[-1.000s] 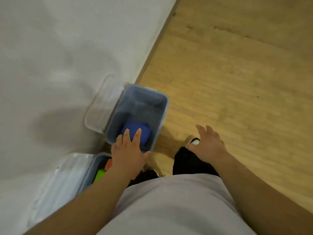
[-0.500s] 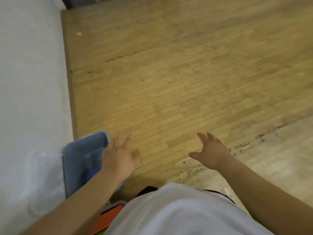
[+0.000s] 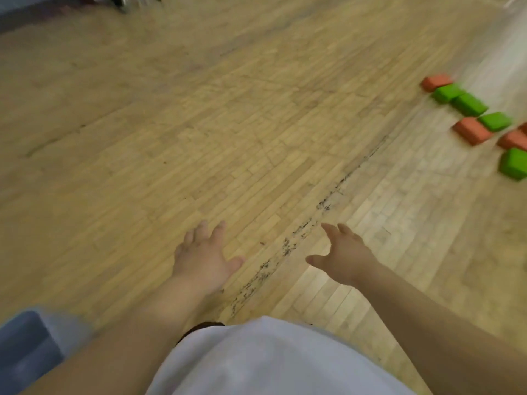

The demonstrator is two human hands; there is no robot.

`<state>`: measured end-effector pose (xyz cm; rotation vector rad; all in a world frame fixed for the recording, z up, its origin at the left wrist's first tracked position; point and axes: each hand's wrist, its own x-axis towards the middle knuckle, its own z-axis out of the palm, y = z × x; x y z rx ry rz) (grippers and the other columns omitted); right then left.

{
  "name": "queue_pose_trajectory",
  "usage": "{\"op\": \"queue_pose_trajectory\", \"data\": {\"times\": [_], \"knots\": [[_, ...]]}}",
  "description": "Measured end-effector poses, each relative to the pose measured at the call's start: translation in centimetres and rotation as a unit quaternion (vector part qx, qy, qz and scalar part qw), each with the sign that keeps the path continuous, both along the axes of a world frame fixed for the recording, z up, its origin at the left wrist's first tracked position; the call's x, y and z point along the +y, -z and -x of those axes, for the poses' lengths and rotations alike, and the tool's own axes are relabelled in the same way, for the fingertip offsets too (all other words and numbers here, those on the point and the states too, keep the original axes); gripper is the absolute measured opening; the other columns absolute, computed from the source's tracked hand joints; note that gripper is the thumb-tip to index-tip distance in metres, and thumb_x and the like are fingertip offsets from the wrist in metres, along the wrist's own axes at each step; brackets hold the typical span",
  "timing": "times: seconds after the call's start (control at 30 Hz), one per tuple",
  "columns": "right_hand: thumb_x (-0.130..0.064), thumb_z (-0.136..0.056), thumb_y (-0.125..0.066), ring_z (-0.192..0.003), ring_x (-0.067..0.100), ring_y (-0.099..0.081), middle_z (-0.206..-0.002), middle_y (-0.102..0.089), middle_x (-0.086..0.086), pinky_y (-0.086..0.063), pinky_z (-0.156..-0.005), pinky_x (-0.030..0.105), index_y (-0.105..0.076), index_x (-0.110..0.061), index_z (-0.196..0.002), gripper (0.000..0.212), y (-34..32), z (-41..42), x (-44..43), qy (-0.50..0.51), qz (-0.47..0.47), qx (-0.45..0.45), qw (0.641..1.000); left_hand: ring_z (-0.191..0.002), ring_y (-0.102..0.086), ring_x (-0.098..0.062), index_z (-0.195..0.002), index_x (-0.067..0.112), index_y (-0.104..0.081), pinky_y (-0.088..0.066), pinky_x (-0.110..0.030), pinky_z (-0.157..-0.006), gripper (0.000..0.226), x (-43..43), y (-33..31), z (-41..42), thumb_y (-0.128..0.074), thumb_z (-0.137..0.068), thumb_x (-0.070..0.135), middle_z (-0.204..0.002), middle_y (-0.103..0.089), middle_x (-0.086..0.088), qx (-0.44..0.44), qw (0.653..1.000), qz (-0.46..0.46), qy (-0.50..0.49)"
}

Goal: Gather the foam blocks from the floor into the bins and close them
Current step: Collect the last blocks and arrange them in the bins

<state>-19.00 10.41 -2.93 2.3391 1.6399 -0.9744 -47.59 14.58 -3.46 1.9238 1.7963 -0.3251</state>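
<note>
Several orange and green foam blocks lie scattered on the wooden floor at the far right, among them an orange block [image 3: 472, 130] and a green block [image 3: 468, 104]. Only a blue-grey corner of one bin [image 3: 25, 343] shows at the bottom left. My left hand [image 3: 201, 258] hangs over bare floor with fingers spread, holding nothing. My right hand [image 3: 342, 258] is also empty, fingers loosely extended, well short of the blocks.
Wooden plank floor [image 3: 199, 124] fills the view, with a dark scuffed seam [image 3: 288, 246] running diagonally between my hands. Dark, blurred objects [image 3: 122, 0] sit at the top edge. My white shirt [image 3: 256, 360] covers the bottom centre.
The view has swung right, away from the wall and bins; the foam blocks have come into sight at right. Both hands stay empty, and the left hand has left the bin.
</note>
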Motion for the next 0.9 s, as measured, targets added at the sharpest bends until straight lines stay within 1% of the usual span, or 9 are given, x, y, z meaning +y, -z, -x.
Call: {"op": "queue_pose_trajectory", "data": {"times": [0.2, 0.3, 0.4, 0.6, 0.67, 0.8, 0.9], "knots": [[-0.067, -0.087, -0.063, -0.155, 0.034, -0.015, -0.171, -0.008, 0.006, -0.026, -0.122, 0.055, -0.015, -0.034, -0.162, 0.095, -0.6, -7.2, 0.9, 0.091, -0.027, 0.016, 0.995, -0.155, -0.006, -0.034, -0.162, 0.039, -0.004, -0.018, -0.051, -0.123, 0.094, 5.5, -0.3, -8.7, -0.048, -0.088, 0.078, -0.171, -0.004, -0.008, -0.001, 0.997, 0.004, 0.082], [-0.069, -0.088, -0.061, -0.156, 0.034, -0.013, -0.172, -0.006, 0.007, -0.024, -0.123, 0.054, -0.012, -0.035, -0.162, 0.096, 0.0, -10.5, 1.5, 0.141, -0.015, 0.006, 0.99, -0.156, -0.005, -0.034, -0.162, 0.039, -0.002, -0.017, -0.052, -0.123, 0.094, 9.4, 0.2, -13.1, -0.049, -0.089, 0.078, -0.171, -0.001, -0.007, 0.006, 0.991, 0.007, 0.132], [-0.071, -0.087, -0.058, -0.156, 0.033, -0.013, -0.172, -0.005, 0.006, -0.024, -0.123, 0.054, -0.008, -0.038, -0.162, 0.096, 0.9, -13.9, 3.0, 0.19, 0.001, -0.006, 0.982, -0.155, -0.007, -0.034, -0.162, 0.037, -0.005, -0.019, -0.052, -0.123, 0.095, 13.9, 1.3, -17.9, -0.049, -0.089, 0.078, -0.171, -0.005, -0.008, 0.01, 0.982, -0.002, 0.188], [-0.073, -0.086, -0.058, -0.156, 0.032, -0.015, -0.172, -0.006, 0.004, -0.027, -0.121, 0.055, -0.007, -0.037, -0.162, 0.098, 1.8, -19.6, 10.1, 0.29, 0.021, -0.022, 0.956, -0.155, -0.009, -0.034, -0.162, 0.037, -0.006, -0.019, -0.052, -0.123, 0.096, 25.1, 2.8, -26.3, -0.048, -0.087, 0.08, -0.17, -0.007, -0.009, 0.01, 0.965, 0.005, 0.264], [-0.072, -0.087, -0.059, -0.155, 0.031, -0.017, -0.172, -0.006, 0.004, -0.029, -0.121, 0.053, -0.007, -0.037, -0.162, 0.098, 1.3, -20.9, 12.9, 0.306, 0.033, -0.027, 0.951, -0.155, -0.009, -0.033, -0.162, 0.037, -0.007, -0.019, -0.053, -0.122, 0.097, 28.8, 2.6, -28.3, -0.049, -0.086, 0.08, -0.17, -0.007, -0.008, 0.01, 0.961, 0.02, 0.277], [-0.07, -0.087, -0.059, -0.155, 0.031, -0.017, -0.172, -0.007, 0.004, -0.029, -0.121, 0.053, -0.007, -0.038, -0.162, 0.097, 1.0, -23.4, 18.2, 0.342, 0.024, -0.024, 0.939, -0.156, -0.007, -0.033, -0.162, 0.037, -0.003, -0.019, -0.053, -0.124, 0.096, 36.1, 1.8, -32.7, -0.05, -0.089, 0.076, -0.171, -0.004, -0.009, 0.01, 0.947, 0.039, 0.32], [-0.07, -0.086, -0.059, -0.155, 0.032, -0.018, -0.171, -0.007, 0.004, -0.028, -0.121, 0.054, -0.008, -0.038, -0.162, 0.097, 0.9, -25.8, 21.7, 0.351, 0.019, -0.025, 0.936, -0.156, -0.007, -0.033, -0.162, 0.035, -0.003, -0.019, -0.054, -0.124, 0.095, 40.6, 1.4, -36.3, -0.05, -0.09, 0.075, -0.171, -0.004, -0.009, 0.011, 0.94, 0.025, 0.339]]}}
